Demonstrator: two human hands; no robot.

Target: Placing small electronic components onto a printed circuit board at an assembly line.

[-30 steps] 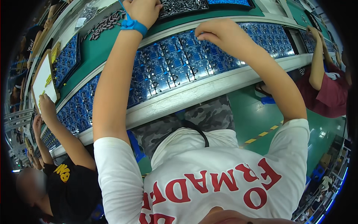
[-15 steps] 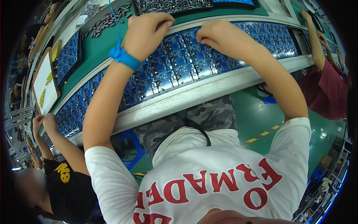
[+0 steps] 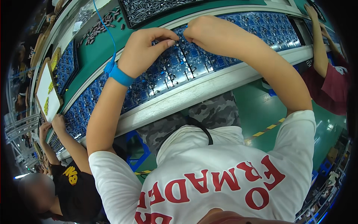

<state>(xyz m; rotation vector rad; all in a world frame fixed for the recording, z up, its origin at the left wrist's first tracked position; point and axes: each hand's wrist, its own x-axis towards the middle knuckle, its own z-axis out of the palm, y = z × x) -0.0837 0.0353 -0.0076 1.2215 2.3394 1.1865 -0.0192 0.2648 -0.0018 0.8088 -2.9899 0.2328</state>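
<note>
We judge the circuit boards [image 3: 194, 59] stiff, fragile (edges suit gripping), the left hand [image 3: 141, 51] nearly pinched, the right hand [image 3: 214, 36] curled, contents unclear.

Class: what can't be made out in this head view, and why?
Head view:
Inside the bare right hand: hidden by the curled hand itself.
Anything pinched in the bare left hand: too small to tell.
Black rectangular tray of grey cylinders: cut off by the top edge.

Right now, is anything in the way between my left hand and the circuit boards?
Nothing visible stands between your left hand and the blue circuit boards; the blue cord leads off to the upper left.
</note>
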